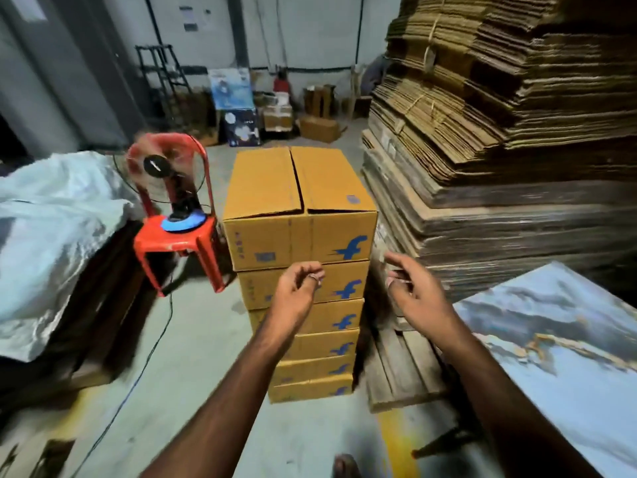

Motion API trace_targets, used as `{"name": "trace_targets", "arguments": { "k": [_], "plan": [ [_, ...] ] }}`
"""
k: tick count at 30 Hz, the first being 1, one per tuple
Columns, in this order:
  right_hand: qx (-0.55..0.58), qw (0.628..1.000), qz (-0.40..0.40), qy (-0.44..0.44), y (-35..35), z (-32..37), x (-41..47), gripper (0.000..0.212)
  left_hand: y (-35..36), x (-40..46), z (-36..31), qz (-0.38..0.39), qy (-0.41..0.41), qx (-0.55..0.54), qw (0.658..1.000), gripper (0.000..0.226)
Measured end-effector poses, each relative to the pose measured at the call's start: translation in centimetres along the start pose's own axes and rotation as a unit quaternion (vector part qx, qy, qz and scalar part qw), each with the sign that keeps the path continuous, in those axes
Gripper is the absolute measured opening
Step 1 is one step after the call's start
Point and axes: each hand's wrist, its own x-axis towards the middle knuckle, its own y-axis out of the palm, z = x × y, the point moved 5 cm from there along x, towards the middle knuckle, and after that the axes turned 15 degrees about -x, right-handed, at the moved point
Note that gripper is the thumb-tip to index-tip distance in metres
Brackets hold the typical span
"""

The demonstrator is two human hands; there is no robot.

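A stack of several yellow-brown cardboard boxes (pixel 300 236) with blue logos stands on the floor in the middle of the head view. The top box (pixel 296 188) has its flaps folded down. My left hand (pixel 298 291) hovers in front of the second box from the top, fingers loosely curled and holding nothing. My right hand (pixel 413 291) hangs to the right of the stack, fingers relaxed and slightly spread, also holding nothing. Neither hand touches the boxes.
Tall piles of flattened cardboard (pixel 499 115) rise on the right above a wooden pallet (pixel 400 367). A red plastic chair (pixel 179 232) carrying a small fan (pixel 155 167) stands left of the stack. A white sack (pixel 51 229) lies far left, a marbled board (pixel 558 357) lower right.
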Motion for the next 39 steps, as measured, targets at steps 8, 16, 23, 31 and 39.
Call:
{"name": "trace_targets", "arguments": {
  "k": [8,16,23,31,39],
  "plan": [
    [-0.025,0.999,0.024,0.008,5.9,-4.4,13.3,0.048,-5.3,11.9,-0.9,-0.14,0.056,0.1,0.983,0.021],
    [-0.069,0.988,-0.077,0.111,6.9,-7.6,22.8,0.075,-10.3,20.6,-1.8,-0.403,0.064,0.168,0.897,0.048],
    [-0.088,0.979,-0.088,0.162,10.5,-8.4,23.8,0.079,-12.2,22.3,0.9,-0.434,0.036,0.121,0.892,0.053],
    [0.169,0.925,-0.112,0.321,11.6,-10.1,23.6,0.098,-15.1,24.2,2.9,-0.384,-0.068,0.021,0.921,0.07],
    [0.232,0.886,-0.14,0.376,11.3,-9.8,24.1,0.113,-13.5,23.8,0.9,-0.325,0.045,-0.174,0.928,0.027]
  ]
}}
